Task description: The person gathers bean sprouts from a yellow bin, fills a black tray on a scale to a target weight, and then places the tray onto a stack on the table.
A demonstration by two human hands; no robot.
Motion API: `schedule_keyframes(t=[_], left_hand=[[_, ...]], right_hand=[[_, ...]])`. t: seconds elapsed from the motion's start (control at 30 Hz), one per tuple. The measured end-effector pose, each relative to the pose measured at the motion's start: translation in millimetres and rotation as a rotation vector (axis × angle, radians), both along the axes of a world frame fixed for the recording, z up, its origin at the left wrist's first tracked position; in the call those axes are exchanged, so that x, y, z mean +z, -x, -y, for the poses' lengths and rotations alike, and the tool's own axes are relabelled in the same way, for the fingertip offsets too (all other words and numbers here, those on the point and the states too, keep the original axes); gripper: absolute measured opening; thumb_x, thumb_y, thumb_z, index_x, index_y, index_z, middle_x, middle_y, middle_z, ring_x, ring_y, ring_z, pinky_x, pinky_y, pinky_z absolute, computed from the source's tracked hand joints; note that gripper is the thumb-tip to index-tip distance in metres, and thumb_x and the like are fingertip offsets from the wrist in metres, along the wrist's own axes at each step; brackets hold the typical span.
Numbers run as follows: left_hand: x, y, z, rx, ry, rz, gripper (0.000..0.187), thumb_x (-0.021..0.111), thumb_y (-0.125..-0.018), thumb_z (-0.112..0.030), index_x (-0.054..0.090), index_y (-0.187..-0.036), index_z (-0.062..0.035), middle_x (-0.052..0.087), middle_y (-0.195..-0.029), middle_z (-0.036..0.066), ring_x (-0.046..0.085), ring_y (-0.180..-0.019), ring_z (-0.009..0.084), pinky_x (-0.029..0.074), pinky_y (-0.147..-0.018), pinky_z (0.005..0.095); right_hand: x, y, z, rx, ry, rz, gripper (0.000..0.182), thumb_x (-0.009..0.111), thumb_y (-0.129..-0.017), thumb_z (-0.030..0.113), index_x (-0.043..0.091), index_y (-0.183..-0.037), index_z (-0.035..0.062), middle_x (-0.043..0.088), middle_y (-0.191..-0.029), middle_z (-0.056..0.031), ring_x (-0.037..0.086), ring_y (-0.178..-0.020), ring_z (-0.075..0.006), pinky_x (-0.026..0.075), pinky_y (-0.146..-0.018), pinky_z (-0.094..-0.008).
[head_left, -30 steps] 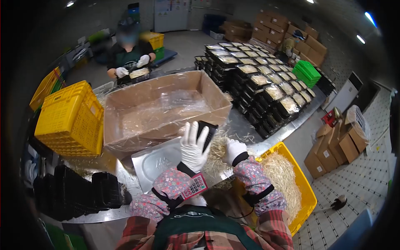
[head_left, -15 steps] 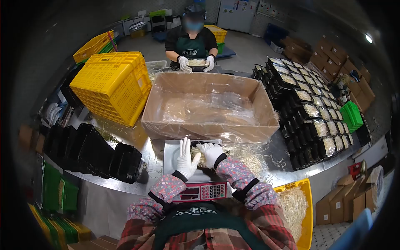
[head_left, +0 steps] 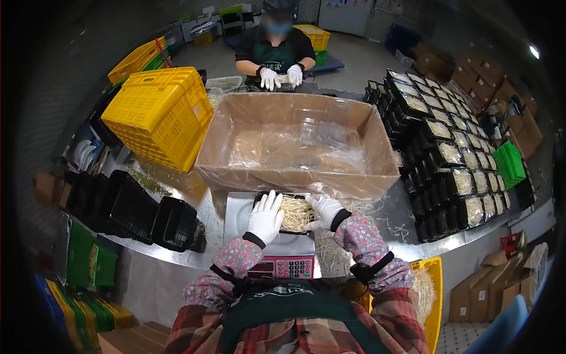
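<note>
A black plastic tray (head_left: 298, 232) of pale bean sprouts (head_left: 295, 212) rests on the platform of a weighing scale (head_left: 234, 221) with a red keypad panel. My left hand (head_left: 266, 218), in a white glove, lies over the tray's left side with its fingers stretched out. At the tray's right edge, my gloved right hand (head_left: 324, 212) has its fingers extended onto the rim and the sprouts. Its fingertips are small in view. Loose sprouts (head_left: 333, 251) lie on the metal table right of the scale.
Beyond the scale stands a large plastic-lined carton (head_left: 295, 180). Stacked filled trays (head_left: 451, 154) rise at right; black trays (head_left: 175, 224) and a yellow crate (head_left: 154, 118) stand left. A yellow bin (head_left: 435, 295) of sprouts is at lower right. Across the table, a co-worker's gloved hands (head_left: 280, 76) touch a tray.
My hands have moved apart, uncovering the sprouts in the tray. My left hand has turned flatter over the tray's left side; my right hand has shifted right. The co-worker's hands have lowered their tray.
</note>
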State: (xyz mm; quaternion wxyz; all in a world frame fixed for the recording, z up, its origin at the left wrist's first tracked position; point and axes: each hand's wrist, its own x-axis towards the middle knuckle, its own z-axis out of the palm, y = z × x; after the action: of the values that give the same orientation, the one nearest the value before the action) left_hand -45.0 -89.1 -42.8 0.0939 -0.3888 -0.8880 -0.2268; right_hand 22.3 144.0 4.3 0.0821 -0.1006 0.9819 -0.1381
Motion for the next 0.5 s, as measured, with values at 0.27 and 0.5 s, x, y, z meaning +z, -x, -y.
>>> schedule_keyframes(t=[0.27, 0.5], left_hand=[[0, -8, -5, 0.03, 0.023, -0.066, 0.05, 0.05, -0.091, -0.026, 0.044, -0.137, -0.0098, 0.046, -0.138, 0.015, 0.044, -0.123, 0.0387, 0.034, -0.105, 0.0455], [10, -12, -2, 0.021, 0.004, -0.018, 0.048, 0.051, -0.091, -0.023, 0.046, -0.137, -0.0081, 0.045, -0.139, 0.018, 0.039, -0.129, 0.0392, 0.027, -0.11, 0.0461]], right_hand=[[-34, -15, 8, -0.214, 0.168, -0.175, 0.031, 0.064, -0.083, 0.03, 0.066, -0.106, 0.0083, 0.066, -0.09, -0.0183, 0.064, -0.086, -0.035, 0.05, -0.076, -0.0455], [19, -39, -35, -0.438, 0.578, -0.149, 0.017, 0.068, -0.084, 0.015, 0.069, -0.094, 0.0014, 0.069, -0.075, -0.0126, 0.065, -0.063, -0.0177, 0.052, -0.064, -0.031]])
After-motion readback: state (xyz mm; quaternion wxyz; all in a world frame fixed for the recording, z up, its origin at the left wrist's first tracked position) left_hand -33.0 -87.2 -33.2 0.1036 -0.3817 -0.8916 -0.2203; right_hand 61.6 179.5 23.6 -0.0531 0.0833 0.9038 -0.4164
